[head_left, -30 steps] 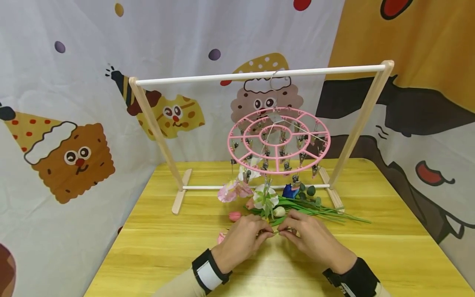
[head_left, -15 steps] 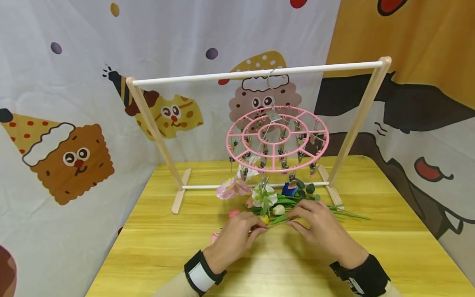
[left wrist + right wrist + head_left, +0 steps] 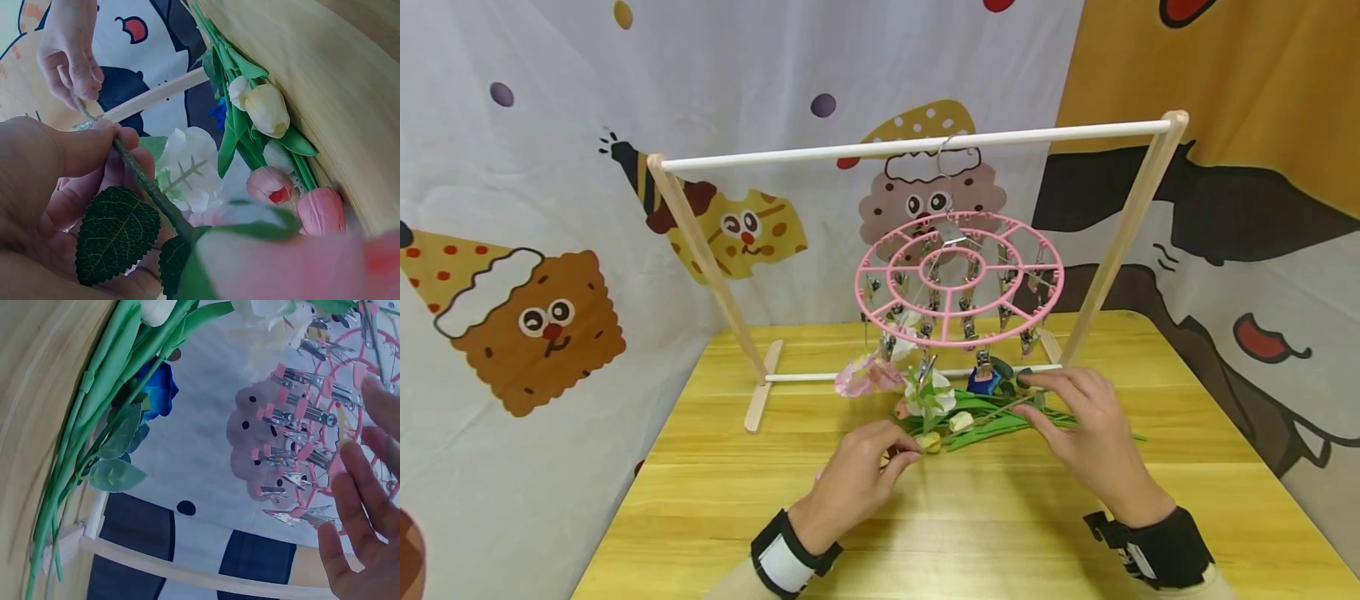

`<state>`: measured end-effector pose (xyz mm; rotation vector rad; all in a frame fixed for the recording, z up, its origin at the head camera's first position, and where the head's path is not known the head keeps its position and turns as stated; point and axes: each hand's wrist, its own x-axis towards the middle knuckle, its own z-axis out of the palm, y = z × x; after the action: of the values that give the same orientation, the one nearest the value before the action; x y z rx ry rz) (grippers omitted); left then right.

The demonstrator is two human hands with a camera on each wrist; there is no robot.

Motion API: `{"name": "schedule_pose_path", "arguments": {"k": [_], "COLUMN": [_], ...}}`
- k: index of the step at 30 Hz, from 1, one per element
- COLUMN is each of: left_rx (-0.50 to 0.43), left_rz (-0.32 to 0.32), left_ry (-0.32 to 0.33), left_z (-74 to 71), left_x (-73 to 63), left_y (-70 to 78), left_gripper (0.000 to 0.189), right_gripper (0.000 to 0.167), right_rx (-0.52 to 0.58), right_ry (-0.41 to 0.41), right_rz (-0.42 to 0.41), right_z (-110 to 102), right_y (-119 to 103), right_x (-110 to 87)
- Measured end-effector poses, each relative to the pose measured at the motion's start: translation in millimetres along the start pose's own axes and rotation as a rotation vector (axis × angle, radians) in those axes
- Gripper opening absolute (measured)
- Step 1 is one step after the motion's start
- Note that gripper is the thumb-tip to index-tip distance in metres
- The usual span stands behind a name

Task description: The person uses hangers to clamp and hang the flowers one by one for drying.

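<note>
Cartoon-printed cloth point(image 3: 557, 75) backs a wood-grain tabletop point(image 3: 737, 517) as a person holds a pink rose point(image 3: 281, 262) low in the center of the head frame. Its thin, straight stem runs diagonally there, bloom end toward the lower left, far end toward the upper right. Up close in the left wrist view, the blurred bloom fills the lower right corner; saw-edged, veined dark green leaves point(image 3: 119, 234) sit against the palm. Left hand point(image 3: 857, 475): fingers clamped on the stem. Right hand point(image 3: 1090, 433): thumb and forefinger apart at the stem's far end; whether they touch it cannot be told. Smooth-petaled tulips point(image 3: 267, 111) and a blue flower point(image 3: 985, 381) lie at frame center, below a round pink hanger point(image 3: 947, 315) with metal clips, hooked on a white bar point(image 3: 805, 153).
</note>
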<state>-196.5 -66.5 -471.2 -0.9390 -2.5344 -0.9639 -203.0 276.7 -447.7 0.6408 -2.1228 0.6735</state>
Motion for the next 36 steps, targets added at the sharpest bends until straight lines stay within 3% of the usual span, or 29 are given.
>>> {"name": "schedule_pose_path", "arguments": {"k": [3,6,12,16,21,26,36], "left_rx": [-0.029,-0.061,-0.100,-0.123,-0.146,-0.144,-0.213], "left_rz": [-0.009,-0.008,0.019,0.035,0.068,0.074,0.088], "left_ry": [-0.002,0.010,0.064,0.099,0.143,0.181,0.254], "left_z": [-2.6,-3.8,-5.0,-4.4,-2.6,-2.3,2.3], "left_x": [-0.7,-1.5,-1.2,0.5,1.3,4.5,16.3], "left_y": [1.4,3.1,7.4,9.0,11.9,15.6,23.8], "left_gripper": [0.003,0.003,0.005,0.004,0.005,0.007,0.009], "right_gripper": [0.075,0.065,0.051,0.045,0.040,0.036,0.044], "right_rx": [0.028,0.085,0.348,0.457,0.460,0.419,0.455], "right_ry": [0.033,0.031,-0.064,-0.103,-0.115,-0.075,-0.058], "right_rz": [0.069,0.139,0.240,0.267,0.250,0.260,0.256], "right_z": [-2,-2,7,12,17,22,31], "right_y": [0,-1,-12,-20,-23,-27,-38], "right_x": [-0.5,-2.6,-10.4,-9.2,-4.5,10.1,37.6]}}
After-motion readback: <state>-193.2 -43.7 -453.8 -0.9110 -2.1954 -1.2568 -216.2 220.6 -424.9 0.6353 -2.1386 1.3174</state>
